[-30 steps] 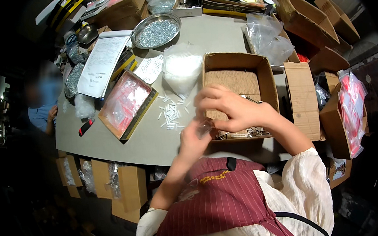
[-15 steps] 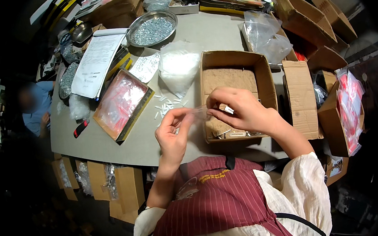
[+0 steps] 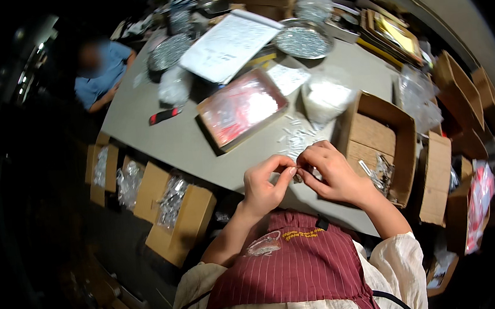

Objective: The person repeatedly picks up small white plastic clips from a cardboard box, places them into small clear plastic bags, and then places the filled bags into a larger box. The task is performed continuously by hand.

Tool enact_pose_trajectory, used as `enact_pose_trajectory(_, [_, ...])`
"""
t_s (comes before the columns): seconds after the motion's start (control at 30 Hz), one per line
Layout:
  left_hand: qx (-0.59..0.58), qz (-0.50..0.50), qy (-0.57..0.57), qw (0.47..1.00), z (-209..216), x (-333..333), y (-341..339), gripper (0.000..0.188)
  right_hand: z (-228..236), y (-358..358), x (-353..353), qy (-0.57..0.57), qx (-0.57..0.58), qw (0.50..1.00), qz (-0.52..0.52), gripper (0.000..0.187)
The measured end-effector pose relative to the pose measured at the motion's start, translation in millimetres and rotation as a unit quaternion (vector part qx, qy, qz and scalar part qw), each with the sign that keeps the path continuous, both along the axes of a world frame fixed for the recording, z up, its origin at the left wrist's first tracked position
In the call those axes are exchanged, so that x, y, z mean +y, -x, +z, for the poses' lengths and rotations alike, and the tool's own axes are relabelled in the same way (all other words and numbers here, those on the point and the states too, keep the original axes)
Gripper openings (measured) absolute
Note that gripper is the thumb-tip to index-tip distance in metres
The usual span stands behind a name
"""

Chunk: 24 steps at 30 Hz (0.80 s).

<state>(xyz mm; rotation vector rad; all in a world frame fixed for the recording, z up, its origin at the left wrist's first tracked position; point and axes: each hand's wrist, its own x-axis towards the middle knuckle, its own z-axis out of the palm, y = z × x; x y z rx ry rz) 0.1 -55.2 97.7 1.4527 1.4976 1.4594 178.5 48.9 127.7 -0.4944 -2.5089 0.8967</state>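
Note:
My left hand [image 3: 266, 186] and my right hand [image 3: 330, 174] meet at their fingertips over the near part of the table. My left fingers pinch what looks like the small clear plastic bag, now mostly hidden. The right thumb and fingers are closed too, on something too small to tell. Just beyond my fingertips lie several small white tubes [image 3: 295, 141], loose on the grey table [image 3: 157, 140]. They spread out from a clear bag of white pieces [image 3: 325, 100]. Right of my right hand, an open cardboard box [image 3: 372, 134] holds small metal parts [image 3: 382, 174].
A shallow box of clear, red-edged bags [image 3: 241, 109] stands left of the tubes. Beyond it are a clipboard with papers [image 3: 231, 46] and a metal bowl of small silvery parts [image 3: 304, 40]. A red-and-black cutter [image 3: 164, 115] lies left. A person [image 3: 101, 75] sits at far left.
My hands have moved off the cardboard box toward the white tubes and come together. The clear plastic stretched between them earlier hardly shows now. The view has swung left.

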Motion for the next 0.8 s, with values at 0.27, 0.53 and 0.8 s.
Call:
enact_pose_trajectory(0.27, [-0.104,0.329,-0.031,0.938,-53,-96,160,0.008,-53,145,39,0.008,-0.011,0.999,0.051,0.008])
enact_pose_trajectory(0.53, [0.122,0.518,0.203,0.822,-164,-230,259,0.021,-162,240,105,-0.239,-0.114,0.963,0.059,0.034])
enact_pose_trajectory(0.8, [0.093,0.443,0.265,0.852,-169,-223,245,0.017,-138,240,97,0.075,-0.035,0.995,-0.060,0.019])
